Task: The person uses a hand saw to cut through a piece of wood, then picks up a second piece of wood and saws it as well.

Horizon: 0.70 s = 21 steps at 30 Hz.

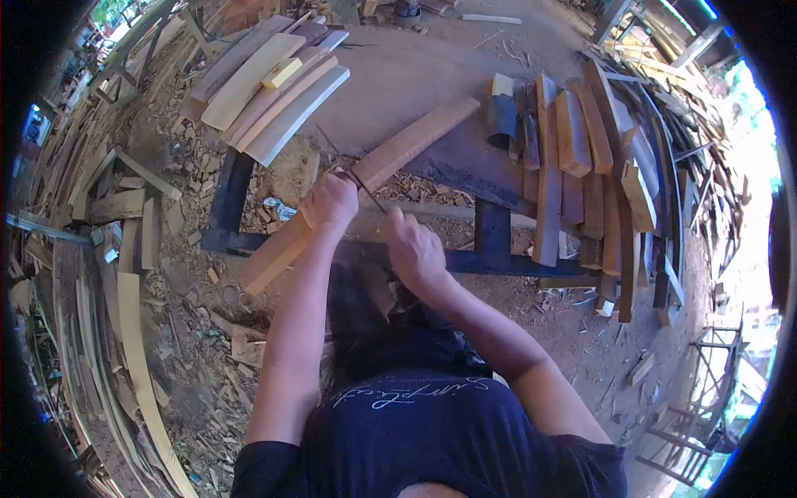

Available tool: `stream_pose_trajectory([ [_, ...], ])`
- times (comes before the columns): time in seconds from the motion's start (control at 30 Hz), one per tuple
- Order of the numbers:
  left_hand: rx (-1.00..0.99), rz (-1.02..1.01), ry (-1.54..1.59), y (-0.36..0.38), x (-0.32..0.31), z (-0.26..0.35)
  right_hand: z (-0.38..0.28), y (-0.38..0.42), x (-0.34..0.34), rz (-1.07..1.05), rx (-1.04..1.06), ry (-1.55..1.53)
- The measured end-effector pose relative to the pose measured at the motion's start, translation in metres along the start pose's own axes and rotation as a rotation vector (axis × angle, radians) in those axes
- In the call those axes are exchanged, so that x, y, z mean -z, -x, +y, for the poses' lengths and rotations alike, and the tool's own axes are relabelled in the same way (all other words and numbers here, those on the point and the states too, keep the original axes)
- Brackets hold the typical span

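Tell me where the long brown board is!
In the head view, the long brown board slants across the middle, under the left hand, between the plank pile on the left and the wood pieces on the right.

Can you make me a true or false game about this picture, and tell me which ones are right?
1. The left hand is on the board. True.
2. The right hand holds a spoon. False: it holds a thin tool.
3. The shirt has pale writing on it. True.
4. The yellow block is among the wood on the picture's right side. False: it lies on the wood at the upper left.
5. Both hands wear thick gloves. False: both are bare.
6. In the picture, the tool crosses the board. True.
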<state>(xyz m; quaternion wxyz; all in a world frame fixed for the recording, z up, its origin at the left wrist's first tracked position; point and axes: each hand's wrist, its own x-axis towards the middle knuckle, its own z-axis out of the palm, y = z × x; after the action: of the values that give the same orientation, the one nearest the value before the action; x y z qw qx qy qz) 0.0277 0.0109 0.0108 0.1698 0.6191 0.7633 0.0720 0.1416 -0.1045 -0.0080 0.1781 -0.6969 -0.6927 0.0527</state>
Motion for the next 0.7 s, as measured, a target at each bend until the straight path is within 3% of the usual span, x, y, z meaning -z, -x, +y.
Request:
stream_pose_trajectory([
  [0.13, 0.039, -0.003, 0.017, 0.001, 0.001, 0.002, -0.006, -0.024, -0.009, 0.004, 0.029, -0.092],
  [0.27, -0.054, 0.054, 0.028, -0.006, -0.008, -0.007, 0.008, 0.009, -0.003, 0.061, 0.095, -0.033],
  [0.33, -0.055, 0.053, 0.044, -0.005, -0.008, -0.007, 0.003, 0.013, 0.000, -0.021, -0.032, 0.021],
  [0.5, 0.010, -0.036, 0.079, -0.003, 0.001, -0.003, -0.008, -0.030, -0.010, 0.045, 0.073, -0.043],
  [0.7, -0.053, 0.001, 0.035, 0.001, 0.002, -0.005, -0.002, 0.008, 0.016, -0.232, -0.093, -0.051],
])
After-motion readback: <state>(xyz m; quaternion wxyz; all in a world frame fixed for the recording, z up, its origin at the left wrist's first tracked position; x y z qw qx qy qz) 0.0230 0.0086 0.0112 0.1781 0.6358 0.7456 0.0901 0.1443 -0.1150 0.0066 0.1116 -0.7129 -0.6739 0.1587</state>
